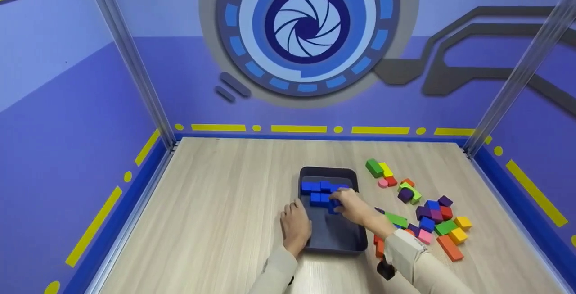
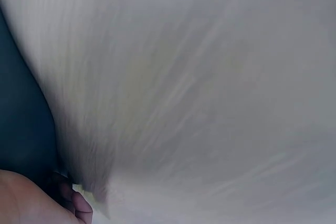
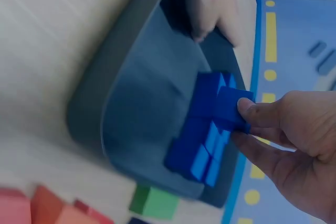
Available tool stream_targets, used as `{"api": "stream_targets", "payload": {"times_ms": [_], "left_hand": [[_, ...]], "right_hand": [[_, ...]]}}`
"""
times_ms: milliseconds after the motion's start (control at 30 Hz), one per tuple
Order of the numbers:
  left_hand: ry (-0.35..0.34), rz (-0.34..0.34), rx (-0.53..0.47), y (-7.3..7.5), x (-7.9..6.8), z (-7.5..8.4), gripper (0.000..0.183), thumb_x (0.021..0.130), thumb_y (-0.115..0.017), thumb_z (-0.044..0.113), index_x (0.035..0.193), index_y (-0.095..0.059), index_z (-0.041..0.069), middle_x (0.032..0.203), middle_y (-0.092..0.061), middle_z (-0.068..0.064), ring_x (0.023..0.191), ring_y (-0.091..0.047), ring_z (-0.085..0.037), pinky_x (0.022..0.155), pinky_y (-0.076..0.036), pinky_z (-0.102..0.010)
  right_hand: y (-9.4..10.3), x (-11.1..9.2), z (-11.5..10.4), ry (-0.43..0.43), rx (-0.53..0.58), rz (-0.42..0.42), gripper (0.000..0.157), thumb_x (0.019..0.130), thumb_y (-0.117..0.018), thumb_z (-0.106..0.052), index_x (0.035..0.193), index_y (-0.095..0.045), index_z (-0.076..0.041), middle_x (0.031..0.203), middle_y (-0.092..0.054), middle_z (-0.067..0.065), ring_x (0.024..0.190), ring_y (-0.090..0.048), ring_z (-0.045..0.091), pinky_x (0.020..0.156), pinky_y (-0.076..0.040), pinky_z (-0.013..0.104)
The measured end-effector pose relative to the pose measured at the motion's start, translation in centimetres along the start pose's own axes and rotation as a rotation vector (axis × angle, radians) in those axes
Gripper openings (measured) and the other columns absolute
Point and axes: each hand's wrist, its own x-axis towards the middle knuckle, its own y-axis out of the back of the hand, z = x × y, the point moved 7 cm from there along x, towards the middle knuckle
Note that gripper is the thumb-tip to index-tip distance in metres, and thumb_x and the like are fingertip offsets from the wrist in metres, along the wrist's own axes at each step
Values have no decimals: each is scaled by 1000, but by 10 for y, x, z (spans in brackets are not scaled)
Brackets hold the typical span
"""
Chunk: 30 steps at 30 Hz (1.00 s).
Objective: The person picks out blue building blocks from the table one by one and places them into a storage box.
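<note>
- R hand [image 1: 353, 207] pinches a blue block [image 3: 231, 106] btwn thumb & fingers, 5 o'clock of the blue rows [image 1: 316, 199].
- L hand [image 1: 295, 225] at tray's [image 1: 335, 236] 9 o'clock wall; can't tell if fingers grip.
- Done: approx. two rows in tray, toward 12.
- To go, prob.: min. two loose blue blocks [image 1: 426, 224] in mixed pile [image 1: 446, 227], 3–4 o'clock.

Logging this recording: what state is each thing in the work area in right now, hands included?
Dark grey rectangular tray: open-topped, partly filled.
Blue cuboid blocks: grouped in the tray's far half.
Right hand: pinching one blue block over the tray.
Pinched blue block: held; contact with its neighbours unclear.
Left hand: gripping the tray's left wall.
Loose multicoloured blocks: scattered right of the tray, several touching.
</note>
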Motion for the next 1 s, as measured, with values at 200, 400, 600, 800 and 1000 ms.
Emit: {"api": "stream_targets", "payload": {"times_ms": [200,400,600,800,1000], "left_hand": [[-3,29,-16,-1,-1,4,58,78,-86,19,123,-55,-1,107,-70,-14,97,-61,-30,82,-47,-44],[3,48,-27,1,0,1,56,78,-85,16,123,-56,-1,105,-69,-14,97,-61,-31,82,-48,-44],[-3,40,-44,1,-3,2,59,77,-85,15,125,-55,-2,106,-69,-15,97,-61,-31,82,-47,-44],[-7,26,-51,1,-2,2,63,77,-86,17,127,-55,-4,109,-69,-16,99,-61,-32,84,-48,-45],[9,16,-75,1,1,-2,63,77,-86,15,129,-55,-4,111,-69,-18,100,-60,-33,85,-47,-46]], "right_hand": [[-26,5,1,-13,7,-32,26,81,-78,8,106,-72,8,102,-75,19,98,-72,36,81,-59,46],[-40,8,-2,-3,31,-19,23,80,-77,10,103,-73,8,99,-75,19,94,-73,34,79,-60,45],[-43,5,0,-29,19,16,24,79,-78,11,102,-73,6,99,-74,19,95,-72,35,79,-59,47],[-28,-3,4,-43,39,105,28,79,-76,11,106,-71,6,100,-74,19,95,-72,34,81,-59,47],[6,-19,20,-55,64,194,21,80,-69,14,99,-73,8,93,-73,20,87,-71,32,77,-59,46]]}}
